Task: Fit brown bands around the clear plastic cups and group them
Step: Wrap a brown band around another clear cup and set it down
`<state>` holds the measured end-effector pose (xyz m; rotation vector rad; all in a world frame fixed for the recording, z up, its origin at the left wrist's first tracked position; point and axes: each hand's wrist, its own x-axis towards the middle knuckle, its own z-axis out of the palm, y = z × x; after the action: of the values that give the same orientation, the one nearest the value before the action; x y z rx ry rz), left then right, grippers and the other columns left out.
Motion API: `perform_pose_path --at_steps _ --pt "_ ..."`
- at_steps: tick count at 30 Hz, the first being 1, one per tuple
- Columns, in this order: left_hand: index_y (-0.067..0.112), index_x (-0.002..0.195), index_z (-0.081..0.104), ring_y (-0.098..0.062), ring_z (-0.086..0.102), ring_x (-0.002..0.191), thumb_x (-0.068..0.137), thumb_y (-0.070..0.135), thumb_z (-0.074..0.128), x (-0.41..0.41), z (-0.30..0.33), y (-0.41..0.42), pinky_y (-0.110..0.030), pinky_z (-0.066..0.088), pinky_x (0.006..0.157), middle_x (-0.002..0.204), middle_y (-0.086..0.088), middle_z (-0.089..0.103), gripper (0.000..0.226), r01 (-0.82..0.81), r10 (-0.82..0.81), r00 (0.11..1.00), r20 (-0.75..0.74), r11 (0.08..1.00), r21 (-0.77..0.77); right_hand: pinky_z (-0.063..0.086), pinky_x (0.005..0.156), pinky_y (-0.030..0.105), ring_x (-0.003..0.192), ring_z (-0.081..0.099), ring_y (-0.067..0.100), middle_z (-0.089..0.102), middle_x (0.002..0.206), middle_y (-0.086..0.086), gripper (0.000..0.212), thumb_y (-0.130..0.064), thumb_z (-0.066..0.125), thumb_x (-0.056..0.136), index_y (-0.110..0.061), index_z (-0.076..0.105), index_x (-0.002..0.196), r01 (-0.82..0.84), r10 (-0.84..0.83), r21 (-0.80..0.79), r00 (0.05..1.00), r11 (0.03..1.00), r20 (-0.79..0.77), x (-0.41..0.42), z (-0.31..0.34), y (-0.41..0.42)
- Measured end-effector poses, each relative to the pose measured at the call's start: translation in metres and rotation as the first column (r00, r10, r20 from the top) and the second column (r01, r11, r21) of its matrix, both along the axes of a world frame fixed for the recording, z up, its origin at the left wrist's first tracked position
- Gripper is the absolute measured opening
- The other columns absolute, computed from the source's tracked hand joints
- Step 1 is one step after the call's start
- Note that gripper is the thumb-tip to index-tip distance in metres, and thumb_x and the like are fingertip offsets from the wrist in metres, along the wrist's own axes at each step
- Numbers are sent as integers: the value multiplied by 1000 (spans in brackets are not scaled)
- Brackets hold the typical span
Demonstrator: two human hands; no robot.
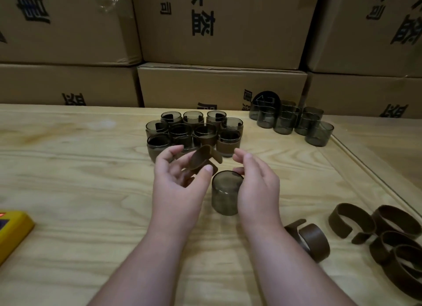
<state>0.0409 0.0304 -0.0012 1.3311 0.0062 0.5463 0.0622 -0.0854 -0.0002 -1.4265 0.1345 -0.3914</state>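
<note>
My left hand (180,180) holds a curled brown band (202,158) between thumb and fingers, above the table. Just right of it a clear smoky plastic cup (226,193) stands upside down on the wooden table (80,180). My right hand (255,182) curls round the cup's right side, thumb at its top edge. Behind my hands sits a tight group of banded cups (194,132). Bare cups (292,120) stand in stacks at the back right. Loose brown bands (388,237) lie at the right.
Stacked cardboard boxes (219,31) wall off the back of the table. A yellow object (13,230) lies at the left edge. The table's right edge (374,182) runs diagonally past the loose bands.
</note>
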Motion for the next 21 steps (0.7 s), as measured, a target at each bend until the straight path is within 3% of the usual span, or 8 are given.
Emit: perform_pose_path --at_steps 4,11,13,17,19,21 --pt "33 118 53 -15 73 106 79 9 79 0 1 -1 -27 55 88 115 5 77 52 30 -30 1000 -6 1000 -7 50 72 8 95 67 -5 75 101 -22 19 -32 63 95 -30 77 108 -78 86 -79 991 994 102 -2 -3 0" --pt "34 119 51 -12 76 92 75 5 82 -1 3 -4 -20 57 75 112 -5 64 60 17 -16 1000 7 999 -44 49 73 8 92 68 -4 72 95 -27 15 -32 67 87 -39 72 100 -96 139 -217 971 972 193 -4 -3 4" --pt "32 120 51 -11 76 90 83 -4 79 1 3 -2 -18 56 73 111 -7 65 59 21 -21 1000 1 997 -72 48 72 8 91 68 -3 72 93 -27 14 -34 68 86 -40 71 98 -81 130 -231 971 970 203 -3 -3 4" --pt "25 121 54 -11 77 93 81 -3 79 2 4 -1 -17 56 74 110 -7 71 55 36 -39 999 -19 988 -149 49 73 10 88 68 -1 72 90 -26 18 -27 70 88 -43 69 97 -95 146 -248 969 964 197 -2 -4 4" --pt "23 122 55 -13 77 94 80 0 81 3 4 0 -17 57 74 110 -7 73 54 32 -38 999 -28 985 -170 49 76 10 93 67 -2 72 94 -26 26 -20 69 92 -45 69 99 -131 180 -259 968 957 176 -2 -4 4" --pt "22 123 54 -17 77 96 81 2 82 3 4 1 -19 58 75 113 -8 73 54 7 -14 999 -36 982 -188 49 81 11 102 65 0 72 102 -21 26 -25 65 87 -43 69 104 -148 186 -238 971 960 150 -2 -4 5"
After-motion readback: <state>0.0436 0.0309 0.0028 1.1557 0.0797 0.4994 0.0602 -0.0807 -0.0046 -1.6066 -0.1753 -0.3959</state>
